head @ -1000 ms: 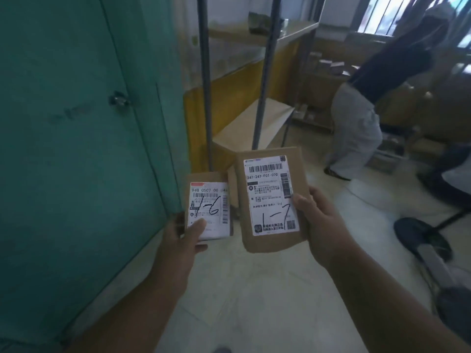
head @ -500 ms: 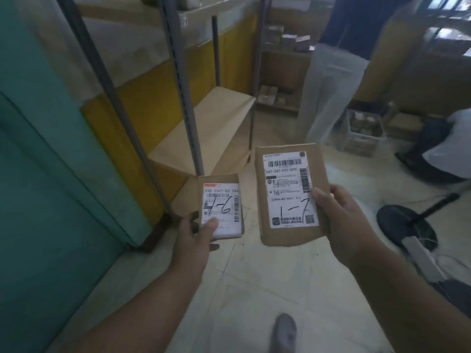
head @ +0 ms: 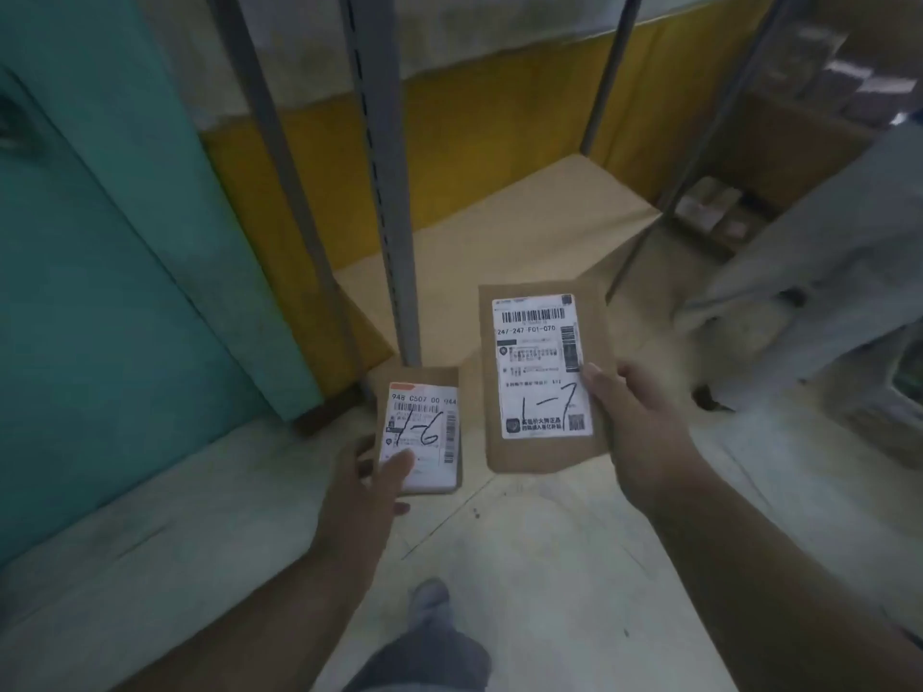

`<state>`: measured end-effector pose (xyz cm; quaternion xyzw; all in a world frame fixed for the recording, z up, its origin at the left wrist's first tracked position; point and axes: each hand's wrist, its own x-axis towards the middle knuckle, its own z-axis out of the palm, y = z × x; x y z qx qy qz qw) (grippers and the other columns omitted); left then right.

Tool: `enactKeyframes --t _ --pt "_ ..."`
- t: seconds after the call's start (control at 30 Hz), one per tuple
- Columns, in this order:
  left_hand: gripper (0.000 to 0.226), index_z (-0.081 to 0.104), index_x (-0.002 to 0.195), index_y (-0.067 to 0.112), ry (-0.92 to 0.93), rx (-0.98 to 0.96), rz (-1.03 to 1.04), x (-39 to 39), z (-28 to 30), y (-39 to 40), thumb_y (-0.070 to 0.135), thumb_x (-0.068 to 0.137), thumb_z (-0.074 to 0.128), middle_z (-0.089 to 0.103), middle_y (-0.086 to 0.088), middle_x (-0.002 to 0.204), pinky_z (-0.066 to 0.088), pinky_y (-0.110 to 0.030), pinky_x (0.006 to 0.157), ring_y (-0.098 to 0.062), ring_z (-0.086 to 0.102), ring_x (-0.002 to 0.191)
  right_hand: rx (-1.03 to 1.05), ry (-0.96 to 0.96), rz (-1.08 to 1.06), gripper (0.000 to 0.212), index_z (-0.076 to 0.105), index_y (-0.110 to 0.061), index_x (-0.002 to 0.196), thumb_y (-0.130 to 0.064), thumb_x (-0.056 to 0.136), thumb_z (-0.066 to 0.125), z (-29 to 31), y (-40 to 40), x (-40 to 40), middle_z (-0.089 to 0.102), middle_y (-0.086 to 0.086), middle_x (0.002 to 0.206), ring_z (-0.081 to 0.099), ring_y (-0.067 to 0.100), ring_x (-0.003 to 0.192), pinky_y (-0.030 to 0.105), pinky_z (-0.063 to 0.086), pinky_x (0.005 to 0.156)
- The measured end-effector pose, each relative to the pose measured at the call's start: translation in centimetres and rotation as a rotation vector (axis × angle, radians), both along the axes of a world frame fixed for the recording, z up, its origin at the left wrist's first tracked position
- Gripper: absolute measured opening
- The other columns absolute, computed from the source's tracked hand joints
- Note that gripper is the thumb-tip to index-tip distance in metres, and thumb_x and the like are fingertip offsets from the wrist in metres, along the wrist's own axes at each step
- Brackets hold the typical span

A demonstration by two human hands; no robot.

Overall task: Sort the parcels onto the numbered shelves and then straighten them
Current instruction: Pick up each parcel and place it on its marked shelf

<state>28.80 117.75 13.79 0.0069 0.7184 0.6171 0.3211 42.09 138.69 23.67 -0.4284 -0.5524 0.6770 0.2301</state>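
Before the bare shelf [head: 499,232], I am gripping two parcels: left hand [head: 369,486] thumb-clamping the small 1-6 parcel [head: 422,432], right hand [head: 634,432] pinching the flat 1-7 parcel [head: 542,372] edgewise. Both are seeming light, stiff cardboard.

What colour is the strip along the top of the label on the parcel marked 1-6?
Orange-red strip, clearest in the head view.

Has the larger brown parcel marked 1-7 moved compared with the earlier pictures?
Yes. The larger brown parcel marked 1-7, in the right hand, has come closer to the low tan shelf board, now overlapping its front edge.
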Motion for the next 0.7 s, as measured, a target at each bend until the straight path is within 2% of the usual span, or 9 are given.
enactKeyframes --t 0.17,0.27,0.37,0.5,0.57,0.63,0.7 --pt "0.038 0.053 0.127 0.025 -0.02 -0.039 0.189 -0.3 0.1 3.7 0.03 0.092 0.068 0.069 0.0 0.116 0.06 -0.043 0.076 -0.021 0.07 0.097 -0.044 -0.036 0.138 0.028 0.057 -0.007 0.121 -0.022 0.098 0.06 0.3 5.8 -2.8 0.077 0.008 0.099 0.076 0.025 0.086 0.029 0.059 0.062" --pt "0.052 0.052 0.124 0.025 -0.001 -0.031 0.272 0.9 0.8 5.5 0.04 0.078 0.07 0.068 0.001 0.115 0.06 -0.043 0.075 -0.021 0.069 0.098 -0.064 -0.023 0.231 0.025 0.058 -0.009 0.119 -0.02 0.097 0.061 0.1 9.4 -4.5 0.077 0.008 0.101 0.075 0.025 0.09 0.033 0.059 0.067" --pt "0.059 0.053 0.124 0.023 -0.014 -0.044 0.455 2.8 -0.7 7.7 0.043 0.071 0.067 0.069 -0.003 0.116 0.059 -0.044 0.076 -0.025 0.069 0.101 -0.06 -0.011 0.331 0.018 0.057 -0.008 0.11 -0.017 0.096 0.063 -1.8 13.1 -7.2 0.077 0.007 0.097 0.075 0.021 0.088 0.033 0.057 0.068" --pt "0.058 0.054 0.124 0.022 -0.052 -0.043 0.719 6.8 -3.1 11.2 0.045 0.073 0.07 0.072 -0.005 0.113 0.059 -0.043 0.076 -0.025 0.072 0.098 -0.011 -0.068 0.58 0.025 0.059 -0.011 0.114 -0.022 0.093 0.067 -5.7 17.0 -10.6 0.077 0.006 0.099 0.074 0.024 0.093 0.041 0.057 0.078" --pt "0.051 0.053 0.126 0.022 -0.094 -0.039 0.793 8.5 -4.3 13.6 0.042 0.082 0.07 0.073 -0.001 0.111 0.06 -0.043 0.079 -0.022 0.072 0.097 -0.035 -0.11 0.661 0.032 0.058 -0.009 0.12 -0.026 0.094 0.067 -7.2 18.7 -11.8 0.077 0.006 0.101 0.074 0.027 0.094 0.041 0.058 0.076" --pt "0.039 0.052 0.128 0.02 -0.13 -0.03 0.905 9.5 -5.4 16.0 0.03 0.092 0.066 0.071 -0.002 0.109 0.059 -0.041 0.078 -0.022 0.071 0.096 -0.048 -0.153 0.708 0.034 0.057 -0.01 0.122 -0.03 0.094 0.066 -8.5 19.9 -13.3 0.077 0.006 0.102 0.074 0.027 0.093 0.038 0.057 0.07" --pt "0.037 0.052 0.127 0.02 -0.166 -0.022 0.983 9.8 -6.5 17.8 0.026 0.093 0.066 0.071 -0.003 0.11 0.059 -0.041 0.078 -0.022 0.071 0.096 -0.035 -0.191 0.734 0.03 0.058 -0.015 0.117 -0.034 0.095 0.065 -9.9 20.5 -15.1 0.076 0.003 0.102 0.073 0.027 0.093 0.042 0.059 0.073"
